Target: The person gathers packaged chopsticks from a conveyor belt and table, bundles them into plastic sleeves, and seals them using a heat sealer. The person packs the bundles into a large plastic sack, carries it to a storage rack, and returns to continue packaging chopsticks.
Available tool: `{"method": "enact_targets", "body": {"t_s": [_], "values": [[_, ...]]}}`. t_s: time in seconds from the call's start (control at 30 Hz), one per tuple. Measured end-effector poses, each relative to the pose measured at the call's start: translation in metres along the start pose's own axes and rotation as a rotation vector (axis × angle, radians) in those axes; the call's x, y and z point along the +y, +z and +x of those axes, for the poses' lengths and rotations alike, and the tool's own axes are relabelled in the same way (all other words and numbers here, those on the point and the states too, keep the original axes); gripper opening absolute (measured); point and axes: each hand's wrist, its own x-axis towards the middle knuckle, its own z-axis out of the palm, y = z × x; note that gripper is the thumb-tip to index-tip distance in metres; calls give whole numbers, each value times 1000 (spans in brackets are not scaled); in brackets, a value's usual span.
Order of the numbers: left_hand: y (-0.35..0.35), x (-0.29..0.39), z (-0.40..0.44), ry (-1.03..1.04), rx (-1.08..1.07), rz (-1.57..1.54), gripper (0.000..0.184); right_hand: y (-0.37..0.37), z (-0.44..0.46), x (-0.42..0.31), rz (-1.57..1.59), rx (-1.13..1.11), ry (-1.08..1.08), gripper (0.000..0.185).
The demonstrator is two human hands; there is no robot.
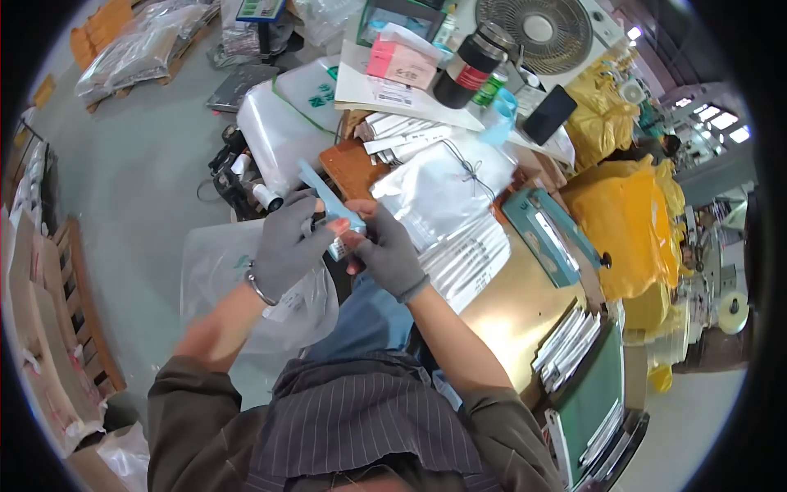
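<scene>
In the head view, a light-blue tool with a long handle (326,190), which looks like a label gun, is held over my lap. My left hand (291,246), in a grey glove with bare fingertips, is closed around its near side. My right hand (384,250), gloved the same way, pinches its front end, where a small white piece shows. The fingers hide much of its body. Just beyond my right hand lies a stack of clear plastic bags (438,193) tied with a dark cord. A large clear bag (217,275) hangs below my left hand.
A black bottle (471,70), a phone (549,113) and a fan (537,31) stand at the back of the table. A teal heat sealer or cutter-like device (548,234) lies at right, near yellow sacks (623,225). Wooden pallets (86,303) border the floor at left.
</scene>
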Motion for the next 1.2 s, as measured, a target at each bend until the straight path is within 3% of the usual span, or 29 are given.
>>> {"method": "enact_targets", "body": {"t_s": [0.1,0.2,0.23,0.27,0.33,0.4,0.47,0.5,0.57,0.6,0.67,0.7,0.73,0.8,0.83,0.9,0.93,1.0,1.03,1.07,1.13,1.17,1.2], "values": [[20,11,-14,-14,-42,-82,12,0,-40,0,165,130,129,47],[40,31,-37,-347,65,-657,11,6,-66,9,296,110,84,44],[43,16,-47,-260,47,-382,15,8,-69,10,293,126,61,43],[52,20,-54,-291,33,-377,15,11,-76,9,290,152,56,42],[80,35,-60,-285,226,-596,17,15,-86,17,302,220,-50,40],[89,42,-60,-218,320,-451,21,21,-115,5,376,171,12,49],[81,30,-42,-18,350,-248,27,19,-125,-4,327,199,64,46],[78,37,-40,-18,372,-232,27,20,-124,-5,357,197,58,40],[73,52,-22,-297,421,-500,28,16,-124,-17,375,257,75,23],[70,30,-18,-102,393,-540,33,13,-119,-22,316,325,108,23],[51,28,-8,-293,346,-512,35,1,-105,-25,254,352,58,19],[42,19,-2,-282,276,-593,36,-1,-97,-28,246,328,23,19],[28,36,-9,-342,255,-447,34,-1,-91,-28,204,367,-20,18],[26,43,-31,-38,563,-395,24,7,-79,-33,158,395,-70,19],[18,40,-34,-39,573,-397,24,12,-73,-33,117,409,-28,19],[-1,31,-46,553,391,610,21,33,-64,-30,101,375,-43,21],[-6,28,-52,527,406,618,21,43,-62,-29,97,350,-27,21],[-20,25,-59,413,108,397,22,63,-54,-29,14,278,-102,22],[-36,22,-57,394,84,443,21,68,-53,-33,54,247,-43,22],[-52,17,-56,374,85,453,21,71,-51,-35,16,225,-32,23],[-80,7,-54,153,151,-6,13,77,-49,-45,-24,225,47,24],[-87,10,-52,277,263,149,10,78,-41,-45,-117,246,114,26],[-86,10,-54,258,259,149,10,85,-30,-45,-111,240,132,26]]}}
